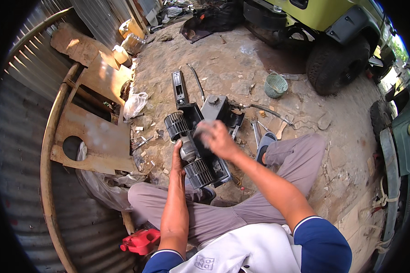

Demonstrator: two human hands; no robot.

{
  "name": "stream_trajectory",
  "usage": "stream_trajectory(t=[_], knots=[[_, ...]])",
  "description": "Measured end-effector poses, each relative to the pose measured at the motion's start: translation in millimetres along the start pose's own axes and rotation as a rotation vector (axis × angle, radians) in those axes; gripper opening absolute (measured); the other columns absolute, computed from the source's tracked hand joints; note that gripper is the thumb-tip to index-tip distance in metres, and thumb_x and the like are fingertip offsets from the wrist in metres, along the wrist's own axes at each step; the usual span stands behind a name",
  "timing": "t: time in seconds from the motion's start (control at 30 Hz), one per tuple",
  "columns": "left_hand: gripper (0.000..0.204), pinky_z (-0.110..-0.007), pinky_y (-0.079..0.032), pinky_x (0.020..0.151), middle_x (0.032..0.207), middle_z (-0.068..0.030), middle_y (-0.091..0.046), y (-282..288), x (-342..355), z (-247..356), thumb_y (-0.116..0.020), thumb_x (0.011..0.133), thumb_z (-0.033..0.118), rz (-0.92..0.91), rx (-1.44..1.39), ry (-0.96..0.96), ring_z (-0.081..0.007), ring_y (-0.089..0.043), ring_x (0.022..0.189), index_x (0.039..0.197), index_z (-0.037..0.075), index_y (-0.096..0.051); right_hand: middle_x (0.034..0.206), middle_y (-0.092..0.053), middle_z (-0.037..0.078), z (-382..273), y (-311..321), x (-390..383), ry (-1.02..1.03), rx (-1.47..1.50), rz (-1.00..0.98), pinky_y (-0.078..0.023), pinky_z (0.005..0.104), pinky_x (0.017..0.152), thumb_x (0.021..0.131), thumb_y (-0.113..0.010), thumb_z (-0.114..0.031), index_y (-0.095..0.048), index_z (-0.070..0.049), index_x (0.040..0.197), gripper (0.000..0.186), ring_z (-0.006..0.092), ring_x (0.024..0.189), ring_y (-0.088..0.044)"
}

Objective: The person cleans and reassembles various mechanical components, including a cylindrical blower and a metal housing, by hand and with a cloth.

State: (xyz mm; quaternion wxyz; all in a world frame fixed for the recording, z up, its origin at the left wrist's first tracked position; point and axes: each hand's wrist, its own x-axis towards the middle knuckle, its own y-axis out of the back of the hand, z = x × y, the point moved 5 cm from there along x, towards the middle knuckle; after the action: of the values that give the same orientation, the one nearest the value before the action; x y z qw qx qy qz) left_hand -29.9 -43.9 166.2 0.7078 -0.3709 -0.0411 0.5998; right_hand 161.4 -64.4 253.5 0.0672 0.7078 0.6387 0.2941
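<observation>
Rough stone ground beside a yellow-green car

Seen from the head: holding a black double fan by its middle, clamped in the left grip, just by a black casing. Close to the fan with a blurred right grip; cannot tell if together or apart.

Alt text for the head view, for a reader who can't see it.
A bare left hand grips a black and grey blower motor with two ribbed cylindrical fans; the right hand, blurred, appears over a black plastic housing beside it. Beyond stand a green plastic bucket and a yellow-green vehicle.
</observation>
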Motion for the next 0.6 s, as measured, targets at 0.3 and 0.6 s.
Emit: stream_trajectory(t=[0.3,0.6], knots=[[0.04,-0.031,-0.057,0.066,0.092,-0.003,-0.067,-1.9,-23.2,-1.2,-0.063,0.09,0.044,-0.101,0.228,0.062,-0.0153,-0.067,0.075,0.113,0.01,-0.063,0.11,-0.058,0.02,60.7,-5.1,6.5,0.004,-0.103,0.238,-0.047,0.0444,0.094,0.092,-0.064,-0.016,-0.068,-0.014,0.126,0.035,0.0382,0.106,-0.056],[0.036,-0.032,-0.056,0.055,0.086,-0.0039,-0.066,9.6,-15.5,-12.2,-0.066,0.088,0.041,-0.023,0.181,0.066,-0.016,-0.066,0.067,0.106,0.009,-0.063,0.104,-0.063,0.023,59.0,33.8,88.9,-0.24,-0.026,0.564,-0.048,0.0476,0.087,0.094,-0.066,-0.029,-0.062,-0.002,0.117,0.036,0.0422,0.099,-0.059]])
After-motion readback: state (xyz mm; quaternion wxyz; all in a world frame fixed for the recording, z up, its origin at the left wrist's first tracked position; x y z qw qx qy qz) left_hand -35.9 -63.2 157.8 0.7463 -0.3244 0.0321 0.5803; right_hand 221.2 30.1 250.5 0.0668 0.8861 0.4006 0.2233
